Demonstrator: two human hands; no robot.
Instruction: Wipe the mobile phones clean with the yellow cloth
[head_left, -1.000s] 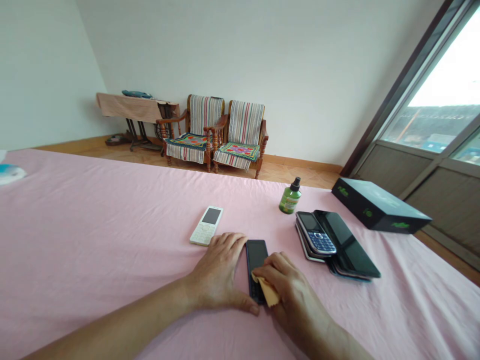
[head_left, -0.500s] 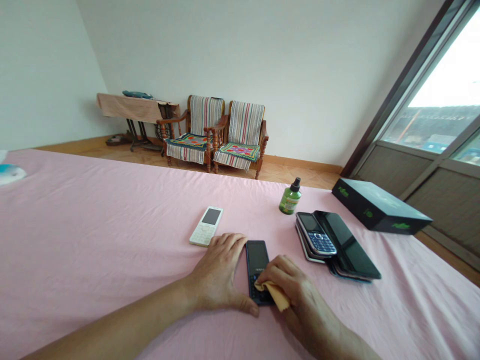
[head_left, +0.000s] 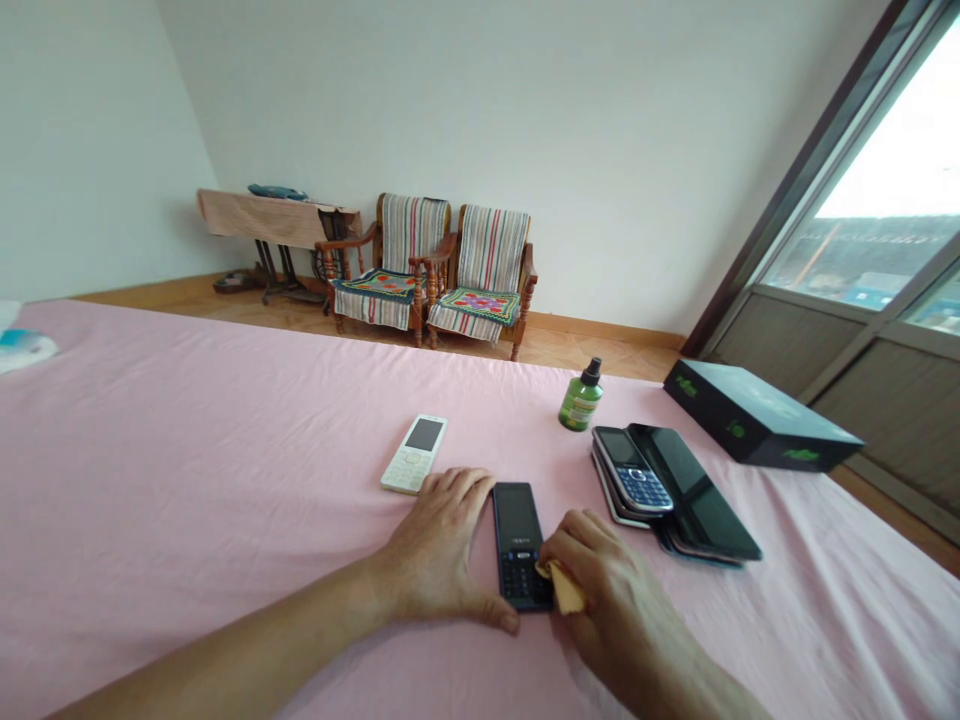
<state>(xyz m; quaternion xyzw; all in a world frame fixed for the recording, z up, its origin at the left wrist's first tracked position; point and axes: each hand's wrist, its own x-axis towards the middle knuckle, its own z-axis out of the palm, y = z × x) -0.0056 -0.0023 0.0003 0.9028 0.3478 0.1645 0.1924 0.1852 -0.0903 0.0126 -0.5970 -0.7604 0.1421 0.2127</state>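
Observation:
A black keypad phone (head_left: 517,518) lies face up on the pink cloth (head_left: 225,430). My left hand (head_left: 431,555) holds it steady from the left, index fingertip at the upper left corner and thumb at the bottom edge. Folded in the closed fingers of my right hand (head_left: 600,570) is a yellow cleaning cloth (head_left: 565,588), its edge touching the phone's right side by the keys. Just beyond my left fingers rests a white keypad phone (head_left: 415,455).
To the right, a blue-grey keypad phone (head_left: 636,472) sits on a stack beside a dark tablet (head_left: 701,500). Behind them stand a green spray bottle (head_left: 580,402) and a black box (head_left: 757,415). Two wooden chairs (head_left: 487,260) are against the wall.
My right hand has slid right with the yellow cloth, from over the keypad to the phone's right edge, uncovering more keys. My left hand has stayed in place.

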